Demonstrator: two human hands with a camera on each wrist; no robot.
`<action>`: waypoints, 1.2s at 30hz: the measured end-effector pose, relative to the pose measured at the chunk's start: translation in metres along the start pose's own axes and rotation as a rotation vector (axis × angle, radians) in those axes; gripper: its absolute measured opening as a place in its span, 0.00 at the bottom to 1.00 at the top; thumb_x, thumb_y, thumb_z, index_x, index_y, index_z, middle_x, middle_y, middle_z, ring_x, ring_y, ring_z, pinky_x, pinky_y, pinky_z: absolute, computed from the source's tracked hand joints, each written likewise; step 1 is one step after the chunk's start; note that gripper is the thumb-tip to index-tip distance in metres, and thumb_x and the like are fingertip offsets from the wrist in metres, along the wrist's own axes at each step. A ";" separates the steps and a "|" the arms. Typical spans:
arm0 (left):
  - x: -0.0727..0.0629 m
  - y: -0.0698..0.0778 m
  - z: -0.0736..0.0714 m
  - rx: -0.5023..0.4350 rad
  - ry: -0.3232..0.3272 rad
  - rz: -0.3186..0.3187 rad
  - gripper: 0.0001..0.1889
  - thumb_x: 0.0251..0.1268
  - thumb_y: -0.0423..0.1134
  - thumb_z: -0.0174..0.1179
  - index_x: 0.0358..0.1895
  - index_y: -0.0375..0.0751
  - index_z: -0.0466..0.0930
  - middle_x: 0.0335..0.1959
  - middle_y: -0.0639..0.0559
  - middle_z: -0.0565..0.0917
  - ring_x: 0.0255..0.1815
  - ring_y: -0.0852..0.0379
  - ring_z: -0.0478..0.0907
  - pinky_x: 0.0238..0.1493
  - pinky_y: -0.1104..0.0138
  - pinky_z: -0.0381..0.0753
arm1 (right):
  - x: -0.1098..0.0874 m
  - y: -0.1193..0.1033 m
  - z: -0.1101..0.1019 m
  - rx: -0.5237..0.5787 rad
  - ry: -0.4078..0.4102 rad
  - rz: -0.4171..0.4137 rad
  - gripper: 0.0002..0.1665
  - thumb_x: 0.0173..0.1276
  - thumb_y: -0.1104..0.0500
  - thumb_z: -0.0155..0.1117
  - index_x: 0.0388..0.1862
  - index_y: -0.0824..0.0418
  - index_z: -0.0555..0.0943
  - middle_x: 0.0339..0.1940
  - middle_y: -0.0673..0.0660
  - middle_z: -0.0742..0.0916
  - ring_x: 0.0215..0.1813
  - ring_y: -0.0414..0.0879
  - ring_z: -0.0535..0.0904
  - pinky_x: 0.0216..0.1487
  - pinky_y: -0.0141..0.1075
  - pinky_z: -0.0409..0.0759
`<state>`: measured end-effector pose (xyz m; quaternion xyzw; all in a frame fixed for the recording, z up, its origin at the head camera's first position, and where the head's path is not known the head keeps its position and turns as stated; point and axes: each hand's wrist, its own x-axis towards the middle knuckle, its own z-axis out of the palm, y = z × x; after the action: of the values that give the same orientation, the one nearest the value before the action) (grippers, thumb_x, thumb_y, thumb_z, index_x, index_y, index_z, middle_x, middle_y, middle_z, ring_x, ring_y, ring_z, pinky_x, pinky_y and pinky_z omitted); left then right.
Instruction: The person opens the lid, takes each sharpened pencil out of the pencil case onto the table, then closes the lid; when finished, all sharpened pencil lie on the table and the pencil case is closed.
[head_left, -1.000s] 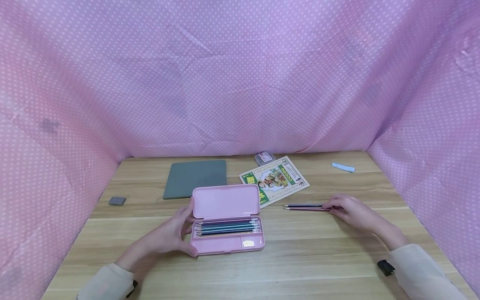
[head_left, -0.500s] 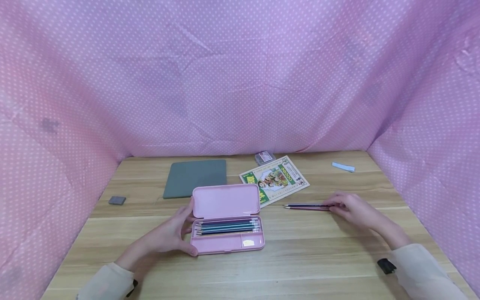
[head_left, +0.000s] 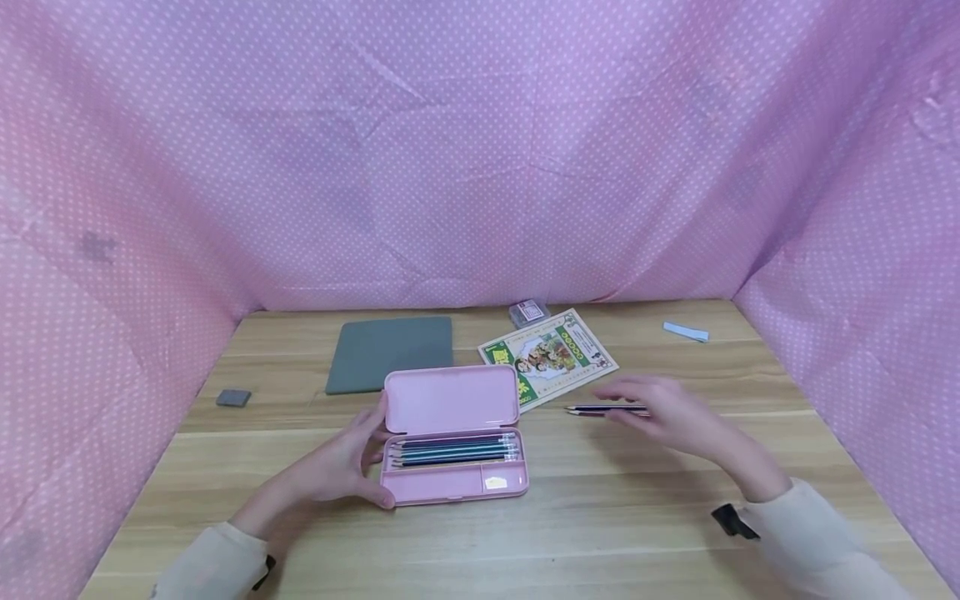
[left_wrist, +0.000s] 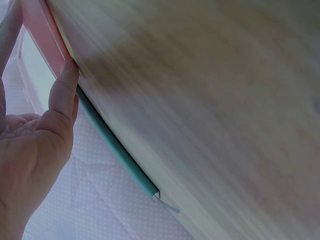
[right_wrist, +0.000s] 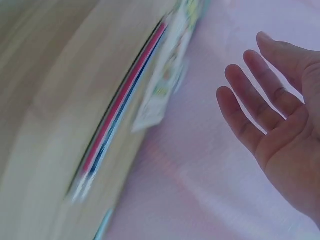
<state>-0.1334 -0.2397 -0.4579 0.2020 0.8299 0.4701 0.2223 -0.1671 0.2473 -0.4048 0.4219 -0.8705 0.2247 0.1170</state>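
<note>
A pink pencil case (head_left: 431, 485) lies on the table with its lid raised. Several pencils (head_left: 450, 452) fill its long rear compartment, and a small pale yellowish piece (head_left: 496, 482) is in the short front one. My left hand (head_left: 337, 468) grips the case's left end, thumb at the front corner and fingers behind by the lid. Over to the right, two pencils (head_left: 588, 410), one dark and one red, lie side by side on the table. My right hand (head_left: 671, 417) hovers over them; the right wrist view shows its fingers (right_wrist: 245, 117) extended and apart from the pencils (right_wrist: 120, 102).
A grey-green notebook (head_left: 390, 346) lies behind the case. A printed booklet (head_left: 570, 367) sits right of the lid, with a small clear box (head_left: 529, 313) behind it. A grey eraser (head_left: 234, 397) is at far left, a light-blue strip (head_left: 686, 332) at far right.
My right hand has released the two pencils and shifted left above them, fingers spreading. The pencils stay on the table. My left hand and the case keep their place.
</note>
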 end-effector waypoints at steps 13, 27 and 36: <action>0.001 -0.002 0.001 -0.010 0.010 0.023 0.76 0.41 0.42 0.84 0.82 0.44 0.25 0.80 0.35 0.41 0.72 0.41 0.65 0.67 0.59 0.74 | 0.060 -0.058 0.051 0.109 -0.236 -0.084 0.19 0.69 0.62 0.70 0.59 0.60 0.84 0.55 0.53 0.86 0.57 0.45 0.82 0.60 0.40 0.83; -0.001 -0.001 -0.003 0.009 0.007 0.000 0.77 0.41 0.43 0.84 0.82 0.44 0.24 0.80 0.38 0.42 0.72 0.43 0.66 0.68 0.60 0.74 | 0.096 -0.082 0.095 0.122 -0.412 0.019 0.17 0.71 0.62 0.68 0.58 0.57 0.86 0.50 0.50 0.87 0.53 0.39 0.81 0.57 0.33 0.83; -0.002 0.001 -0.001 0.004 0.010 0.013 0.76 0.41 0.43 0.84 0.82 0.44 0.25 0.79 0.35 0.44 0.72 0.41 0.65 0.67 0.59 0.74 | 0.102 -0.088 0.104 0.098 -0.429 0.018 0.18 0.67 0.67 0.70 0.56 0.59 0.87 0.49 0.53 0.89 0.51 0.40 0.83 0.57 0.32 0.83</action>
<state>-0.1326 -0.2410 -0.4563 0.2055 0.8307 0.4709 0.2146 -0.1625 0.0792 -0.4295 0.4574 -0.8673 0.1727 -0.0936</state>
